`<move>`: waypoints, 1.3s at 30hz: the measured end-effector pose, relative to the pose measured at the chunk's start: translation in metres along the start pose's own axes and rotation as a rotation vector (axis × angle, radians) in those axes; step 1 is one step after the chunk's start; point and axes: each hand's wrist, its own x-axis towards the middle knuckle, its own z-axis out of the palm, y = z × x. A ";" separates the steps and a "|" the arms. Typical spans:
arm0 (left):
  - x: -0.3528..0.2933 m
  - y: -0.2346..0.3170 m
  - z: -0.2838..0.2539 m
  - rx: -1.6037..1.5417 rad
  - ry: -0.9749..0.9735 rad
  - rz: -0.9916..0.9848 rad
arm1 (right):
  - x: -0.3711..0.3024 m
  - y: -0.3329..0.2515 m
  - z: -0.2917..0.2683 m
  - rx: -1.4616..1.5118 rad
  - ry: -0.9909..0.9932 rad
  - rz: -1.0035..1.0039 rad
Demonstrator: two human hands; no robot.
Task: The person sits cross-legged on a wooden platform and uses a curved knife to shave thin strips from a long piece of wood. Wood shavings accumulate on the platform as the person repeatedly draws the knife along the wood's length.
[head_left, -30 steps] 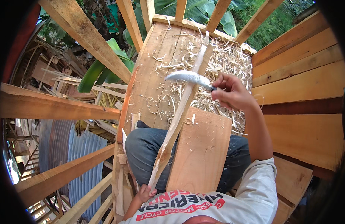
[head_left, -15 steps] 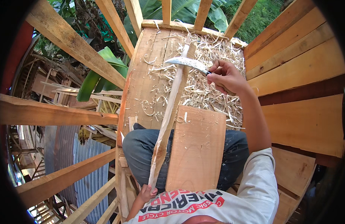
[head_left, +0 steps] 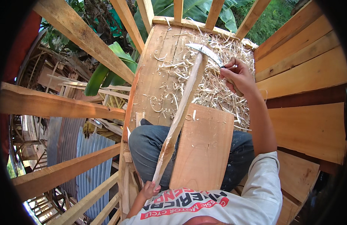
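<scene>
My right hand is closed round the handle of a curved knife with a sickle-like, pale metal blade. The blade lies across the far end of a long, roughly shaved wooden stick, its tip pointing left. My left hand grips the near end of that stick, close to my shirt. The stick slants away from me, passing over my left leg and along the left edge of a flat wooden board. This board rests on my lap between my knees.
Curled wood shavings cover much of the plank floor ahead. Wooden slats stand along the left and far sides, and a plank wall rises at right. A banana leaf pokes in beyond the left slats.
The knife has moved a little farther along the stick to its far end. The stick's near end stays in my left hand, and the whole view has shifted slightly.
</scene>
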 end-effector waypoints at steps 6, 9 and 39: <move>0.000 -0.001 0.004 0.004 0.044 0.042 | 0.015 0.001 -0.008 0.038 0.371 -0.124; 0.001 -0.007 0.000 -0.014 0.035 0.045 | -0.018 0.002 -0.004 -0.072 -0.120 0.097; 0.001 -0.010 0.001 -0.043 0.015 0.028 | -0.047 -0.021 -0.002 0.049 -0.087 -0.089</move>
